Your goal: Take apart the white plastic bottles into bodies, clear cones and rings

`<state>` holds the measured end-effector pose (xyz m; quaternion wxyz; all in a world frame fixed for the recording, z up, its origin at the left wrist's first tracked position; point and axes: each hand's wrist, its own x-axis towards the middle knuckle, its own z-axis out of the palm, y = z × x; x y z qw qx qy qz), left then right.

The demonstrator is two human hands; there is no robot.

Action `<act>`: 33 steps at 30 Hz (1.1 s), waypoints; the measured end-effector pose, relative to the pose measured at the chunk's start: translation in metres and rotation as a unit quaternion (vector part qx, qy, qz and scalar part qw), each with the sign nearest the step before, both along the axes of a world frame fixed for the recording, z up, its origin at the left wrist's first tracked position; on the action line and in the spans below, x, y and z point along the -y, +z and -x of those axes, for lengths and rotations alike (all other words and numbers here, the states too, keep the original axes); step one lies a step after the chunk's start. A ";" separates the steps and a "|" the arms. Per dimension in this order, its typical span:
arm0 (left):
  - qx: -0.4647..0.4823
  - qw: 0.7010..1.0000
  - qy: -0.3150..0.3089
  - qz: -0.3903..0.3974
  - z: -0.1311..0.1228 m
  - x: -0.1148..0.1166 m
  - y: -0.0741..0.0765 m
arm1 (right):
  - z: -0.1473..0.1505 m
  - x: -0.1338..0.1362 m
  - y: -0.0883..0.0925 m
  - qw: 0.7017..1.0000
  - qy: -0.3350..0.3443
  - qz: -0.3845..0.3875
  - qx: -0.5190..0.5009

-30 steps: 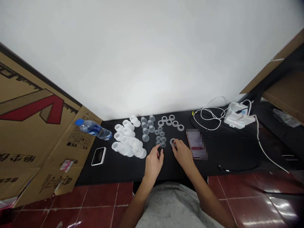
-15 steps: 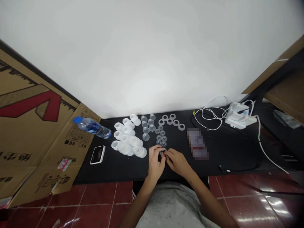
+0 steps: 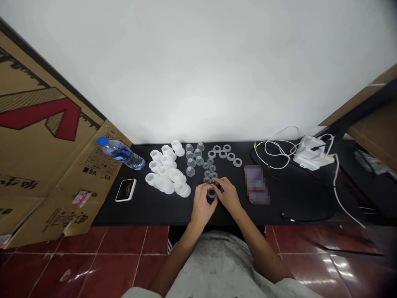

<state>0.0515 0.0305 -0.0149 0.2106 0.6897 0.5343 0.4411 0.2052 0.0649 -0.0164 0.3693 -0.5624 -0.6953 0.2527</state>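
The left hand (image 3: 201, 209) and right hand (image 3: 228, 194) close their fingers (image 3: 221, 185) around a small dark ring (image 3: 211, 193), its shape partly hidden, over the black bench (image 3: 136, 211), just near of small clear cups (image 3: 207, 174)

Pretty bright, flat light washing over the white wall (image 3: 198, 70), hard glare on the red floor tiles (image 3: 331, 269), fisheye bend and dark corners at the edges, plus 1 pixelated patch (image 3: 256, 185)
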 end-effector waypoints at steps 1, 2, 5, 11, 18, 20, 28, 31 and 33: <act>0.005 1.000 -0.003 -0.003 0.000 -0.001 -0.001 | 0.000 -0.001 -0.001 1.000 -0.002 0.003 0.003; 0.012 1.000 -0.005 -0.004 0.000 -0.001 -0.001 | 0.000 -0.002 -0.001 1.000 -0.006 0.004 0.000; 0.043 0.999 -0.005 0.001 0.001 -0.002 0.001 | -0.003 -0.003 0.001 0.999 -0.023 -0.007 -0.048; 0.253 0.965 -0.028 0.068 0.005 0.000 0.006 | -0.012 -0.001 0.005 0.949 -0.044 0.040 -0.309; 0.419 0.889 0.002 0.186 0.014 -0.006 -0.001 | -0.013 0.001 0.006 0.911 -0.048 0.079 -0.402; 0.460 0.866 -0.018 0.196 0.013 -0.008 -0.003 | -0.013 0.001 0.006 0.907 -0.054 0.085 -0.409; 0.441 0.877 -0.037 0.188 0.008 -0.008 -0.005 | -0.020 0.000 0.007 0.878 -0.033 0.131 -0.459; 0.436 0.880 -0.031 0.187 0.008 -0.008 -0.007 | -0.021 0.001 0.010 0.859 -0.003 0.148 -0.491; 0.437 0.878 -0.028 0.193 0.009 -0.010 -0.007 | -0.020 0.003 0.011 0.857 0.006 0.153 -0.492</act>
